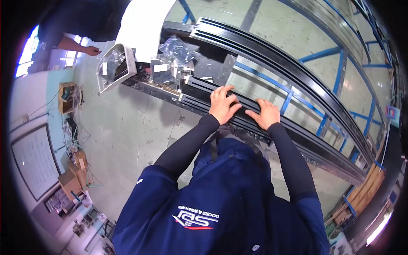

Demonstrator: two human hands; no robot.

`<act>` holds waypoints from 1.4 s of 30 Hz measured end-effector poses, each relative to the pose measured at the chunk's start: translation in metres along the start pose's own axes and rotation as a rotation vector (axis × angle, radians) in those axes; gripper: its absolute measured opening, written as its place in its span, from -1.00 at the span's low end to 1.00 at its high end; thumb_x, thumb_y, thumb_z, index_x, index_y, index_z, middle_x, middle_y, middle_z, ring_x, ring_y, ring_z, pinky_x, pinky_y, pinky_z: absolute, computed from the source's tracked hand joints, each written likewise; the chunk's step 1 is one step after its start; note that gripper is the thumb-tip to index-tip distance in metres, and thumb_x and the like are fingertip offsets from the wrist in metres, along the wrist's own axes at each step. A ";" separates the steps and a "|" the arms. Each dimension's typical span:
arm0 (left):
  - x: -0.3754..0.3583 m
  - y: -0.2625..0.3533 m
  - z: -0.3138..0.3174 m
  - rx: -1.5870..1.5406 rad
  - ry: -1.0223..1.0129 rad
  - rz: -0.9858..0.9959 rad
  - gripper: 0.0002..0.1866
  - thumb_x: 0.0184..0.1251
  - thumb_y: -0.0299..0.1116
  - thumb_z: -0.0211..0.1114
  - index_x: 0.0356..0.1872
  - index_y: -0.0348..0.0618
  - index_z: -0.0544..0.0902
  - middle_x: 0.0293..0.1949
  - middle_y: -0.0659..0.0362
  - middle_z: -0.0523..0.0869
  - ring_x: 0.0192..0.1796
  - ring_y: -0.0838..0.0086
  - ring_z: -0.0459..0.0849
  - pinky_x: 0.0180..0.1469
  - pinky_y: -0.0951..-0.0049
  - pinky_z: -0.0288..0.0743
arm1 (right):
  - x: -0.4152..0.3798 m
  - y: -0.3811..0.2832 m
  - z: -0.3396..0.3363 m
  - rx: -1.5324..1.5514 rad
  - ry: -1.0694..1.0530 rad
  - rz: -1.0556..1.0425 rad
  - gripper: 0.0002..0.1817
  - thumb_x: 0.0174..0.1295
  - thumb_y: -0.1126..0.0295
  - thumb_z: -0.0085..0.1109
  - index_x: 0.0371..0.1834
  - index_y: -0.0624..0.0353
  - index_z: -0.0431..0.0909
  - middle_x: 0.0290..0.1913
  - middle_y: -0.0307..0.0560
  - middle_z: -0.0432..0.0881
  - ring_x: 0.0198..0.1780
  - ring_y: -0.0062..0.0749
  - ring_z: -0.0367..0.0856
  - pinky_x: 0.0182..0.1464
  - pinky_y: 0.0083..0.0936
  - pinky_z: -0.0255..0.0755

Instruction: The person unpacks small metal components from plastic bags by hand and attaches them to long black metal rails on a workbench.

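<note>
A long black metal profile (pixel 306 132) with grooves lies across the blue frame in front of me, running from the middle toward the lower right. My left hand (pixel 222 105) grips it near its left end, fingers bent over the top and thumb pointing right. A short way to the right, my right hand (pixel 267 114) grips the same profile, its thumb toward the left hand. The undersides of the fingers are hidden. Beyond it lies a second bundle of black profiles (pixel 272 53), apart from both hands.
Left of the profile are clear plastic bags of parts (pixel 168 70) and a pale tray (pixel 131 63). White sheeting (pixel 142 25) hangs behind them. Blue frame bars (pixel 293 95) cross below the profiles. Another person's hand (pixel 91 50) shows at the upper left.
</note>
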State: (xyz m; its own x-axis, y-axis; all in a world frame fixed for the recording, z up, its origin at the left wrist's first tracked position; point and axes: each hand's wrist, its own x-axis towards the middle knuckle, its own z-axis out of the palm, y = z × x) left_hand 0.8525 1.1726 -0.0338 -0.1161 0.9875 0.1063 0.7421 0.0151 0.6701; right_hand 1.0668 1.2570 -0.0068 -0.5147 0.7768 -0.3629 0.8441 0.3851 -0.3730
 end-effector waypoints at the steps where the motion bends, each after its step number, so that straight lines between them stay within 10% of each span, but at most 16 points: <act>1: -0.002 -0.002 -0.005 0.008 0.090 0.021 -0.65 0.20 -0.10 0.56 -0.04 0.09 0.72 0.37 0.03 0.50 0.49 -0.01 0.30 0.51 -0.06 0.08 | 0.000 0.001 -0.002 0.014 -0.032 0.014 -0.21 0.20 -0.36 0.32 0.27 0.04 0.60 0.14 0.04 0.71 0.27 -0.05 0.63 0.28 -0.05 0.40; 6: -0.026 -0.087 -0.055 0.077 0.570 -0.485 -0.45 0.27 -0.17 0.55 0.20 -0.25 0.65 0.26 -0.17 0.62 0.33 0.01 0.56 0.41 0.12 0.40 | 0.006 -0.003 -0.008 0.015 -0.105 0.043 -0.21 0.18 -0.31 0.37 0.26 0.10 0.58 0.18 0.07 0.70 0.30 -0.03 0.62 0.31 -0.01 0.40; 8: -0.035 -0.111 -0.081 -0.240 0.360 -0.777 -0.50 0.33 -0.23 0.52 0.16 -0.37 0.66 0.11 -0.11 0.76 0.17 0.19 0.71 0.28 0.28 0.53 | 0.011 -0.007 -0.010 0.018 -0.153 0.048 -0.21 0.18 -0.27 0.39 0.27 0.14 0.55 0.18 0.11 0.70 0.30 -0.01 0.62 0.31 0.01 0.41; 16: -0.031 -0.133 -0.092 -0.253 0.219 -0.766 -0.56 0.26 -0.27 0.56 0.04 -0.35 0.70 0.03 -0.05 0.79 0.12 0.26 0.73 0.24 0.30 0.54 | 0.077 -0.100 0.028 0.182 -0.014 -0.262 -0.15 0.12 -0.24 0.43 0.32 0.18 0.52 0.19 0.19 0.60 0.30 0.10 0.54 0.35 0.02 0.41; 25: -0.014 -0.150 -0.124 -0.196 -0.075 -0.552 -0.65 0.20 -0.18 0.57 -0.16 -0.16 0.66 -0.03 -0.02 0.73 0.26 0.00 0.56 0.32 0.09 0.40 | 0.119 -0.197 0.041 0.078 -0.076 -0.062 -0.27 0.24 -0.23 0.35 0.29 0.08 0.59 0.15 0.11 0.63 0.26 0.06 0.56 0.24 -0.08 0.36; 35: 0.002 -0.196 -0.118 -0.636 -0.412 -0.626 -0.35 0.33 -0.13 0.52 0.26 -0.40 0.52 -0.01 -0.24 0.76 0.03 0.02 0.78 0.15 0.15 0.59 | 0.127 -0.212 0.042 -0.011 -0.196 0.009 -0.28 0.23 -0.12 0.42 0.33 0.07 0.49 0.12 0.08 0.60 0.25 0.01 0.53 0.27 0.02 0.26; 38: 0.015 -0.181 -0.133 -0.436 -0.478 -0.595 -0.46 0.38 -0.21 0.49 0.19 -0.39 0.55 -0.21 0.03 0.78 -0.26 0.50 0.70 -0.13 0.36 0.58 | 0.125 -0.216 0.043 -0.030 -0.145 0.006 -0.31 0.21 -0.08 0.45 0.30 0.07 0.51 0.09 0.04 0.60 0.22 -0.01 0.53 0.25 -0.02 0.26; 42: 0.009 -0.182 -0.131 -0.528 -0.403 -0.555 -0.53 0.39 -0.24 0.47 0.15 -0.36 0.59 -0.21 0.03 0.77 -0.23 0.52 0.69 -0.12 0.39 0.56 | 0.126 -0.211 0.042 0.028 -0.103 -0.028 -0.36 0.20 -0.01 0.47 0.27 0.05 0.54 0.05 0.00 0.61 0.16 -0.04 0.54 0.20 -0.08 0.27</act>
State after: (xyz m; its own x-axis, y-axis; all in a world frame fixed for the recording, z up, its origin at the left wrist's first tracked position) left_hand 0.6299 1.1585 -0.0582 -0.0537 0.8409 -0.5385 0.2319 0.5350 0.8124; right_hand 0.8174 1.2529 -0.0099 -0.5516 0.7105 -0.4371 0.8256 0.3903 -0.4074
